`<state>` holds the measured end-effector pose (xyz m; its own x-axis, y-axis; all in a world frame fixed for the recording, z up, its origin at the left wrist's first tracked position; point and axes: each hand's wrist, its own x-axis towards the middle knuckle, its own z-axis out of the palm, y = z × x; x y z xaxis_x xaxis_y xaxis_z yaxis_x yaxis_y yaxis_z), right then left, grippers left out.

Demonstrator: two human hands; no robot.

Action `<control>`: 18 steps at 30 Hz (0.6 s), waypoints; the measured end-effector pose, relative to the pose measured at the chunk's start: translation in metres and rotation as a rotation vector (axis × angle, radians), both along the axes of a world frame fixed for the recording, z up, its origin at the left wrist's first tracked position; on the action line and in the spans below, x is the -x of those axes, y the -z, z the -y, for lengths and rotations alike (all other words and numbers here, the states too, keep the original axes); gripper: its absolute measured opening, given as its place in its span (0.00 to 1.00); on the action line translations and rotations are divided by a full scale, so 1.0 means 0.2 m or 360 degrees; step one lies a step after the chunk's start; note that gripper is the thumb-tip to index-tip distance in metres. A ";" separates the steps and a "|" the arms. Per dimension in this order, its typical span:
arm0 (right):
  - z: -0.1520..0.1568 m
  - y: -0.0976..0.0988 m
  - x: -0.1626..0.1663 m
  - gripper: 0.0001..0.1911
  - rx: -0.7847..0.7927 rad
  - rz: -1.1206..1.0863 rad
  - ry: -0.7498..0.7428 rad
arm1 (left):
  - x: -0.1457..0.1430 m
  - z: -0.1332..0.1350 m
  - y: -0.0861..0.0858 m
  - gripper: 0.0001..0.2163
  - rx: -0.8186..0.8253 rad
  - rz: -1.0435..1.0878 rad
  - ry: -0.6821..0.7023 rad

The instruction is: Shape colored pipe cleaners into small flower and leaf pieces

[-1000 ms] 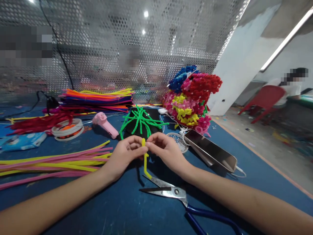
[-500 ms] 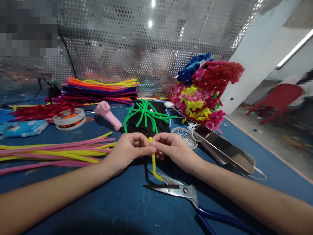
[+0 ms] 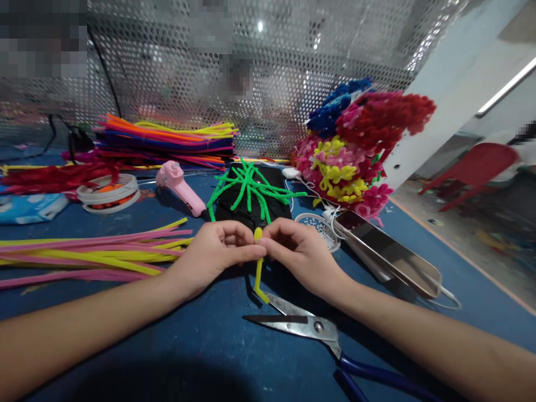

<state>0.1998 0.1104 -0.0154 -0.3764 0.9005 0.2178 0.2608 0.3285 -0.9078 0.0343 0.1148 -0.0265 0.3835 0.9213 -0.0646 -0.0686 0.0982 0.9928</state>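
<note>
Between my two hands is a yellow pipe cleaner (image 3: pixel 258 272), its top end folded and its lower end bent to the right above the table. My left hand (image 3: pixel 228 245) pinches it from the left, thumb and fingers closed. From the other side my right hand (image 3: pixel 288 245) pinches it too, the fingertips of both hands meeting. Just below lie scissors (image 3: pixel 299 324) with blades apart and dark blue handles. Behind my hands, a bunch of green pipe cleaner stems (image 3: pixel 248 184) rests on a black object (image 3: pixel 272 178).
Pink and yellow pipe cleaners (image 3: pixel 96 257) lie at left, a coloured stack (image 3: pixel 167 142) behind them. A pink glue gun (image 3: pixel 180 187) and white tape rolls (image 3: pixel 108 192) stand nearby. At right are a bead dish (image 3: pixel 318 229), a phone (image 3: pixel 389 251) and fuzzy flowers (image 3: pixel 347 156).
The lower end of the yellow pipe cleaner has swung slightly left. Both hands still pinch it in nearly the same place. The whole view has shifted a little.
</note>
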 end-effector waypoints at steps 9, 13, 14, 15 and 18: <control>0.01 0.00 0.00 0.07 0.0028 0.0000 -0.0082 | 0.00 0.01 -0.01 0.09 -0.0052 -0.0062 0.0078; 0.01 0.01 0.00 0.08 0.0138 -0.0086 -0.0119 | 0.00 0.01 -0.02 0.09 -0.0048 -0.0062 0.0054; 0.01 0.01 0.00 0.08 0.0180 -0.0119 -0.0131 | 0.00 0.01 -0.01 0.08 -0.0047 -0.0057 0.0049; 0.01 0.01 0.01 0.08 0.0221 -0.0148 -0.0145 | 0.00 0.01 -0.01 0.08 -0.0054 -0.0059 0.0048; 0.01 0.00 0.01 0.09 0.0311 -0.0204 -0.0199 | 0.00 0.01 -0.01 0.08 -0.0097 -0.0088 0.0051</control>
<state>0.1978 0.1086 -0.0156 -0.4679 0.8784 0.0975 0.1079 0.1663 -0.9802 0.0333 0.1128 -0.0248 0.4101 0.9115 -0.0305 -0.0114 0.0385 0.9992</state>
